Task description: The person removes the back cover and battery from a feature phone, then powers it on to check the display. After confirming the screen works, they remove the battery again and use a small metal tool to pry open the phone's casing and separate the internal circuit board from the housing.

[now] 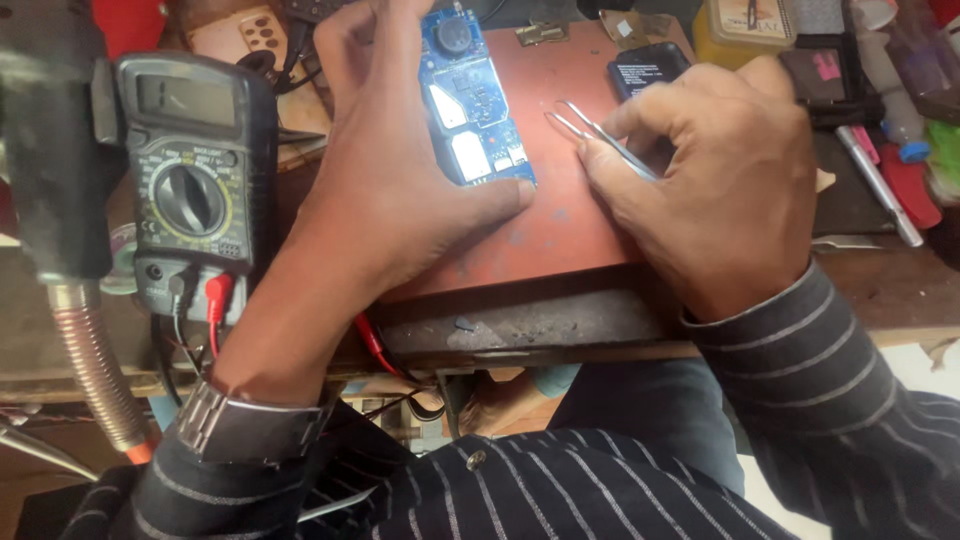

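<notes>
A blue phone circuit board (473, 95) lies on a reddish-brown work mat (560, 215). My left hand (395, 170) rests on the mat and grips the board along its left edge, thumb pressed at its lower right corner. My right hand (715, 175) holds metal tweezers (595, 132), pinched between thumb and fingers. The tweezer tips point left and sit just right of the board, apart from it.
A dark multimeter (190, 180) with red and black leads stands at the left, beside a ribbed hose (95, 370). A black battery (645, 68) lies at the mat's far edge. Pens, small bottles and tools crowd the right side (880, 170).
</notes>
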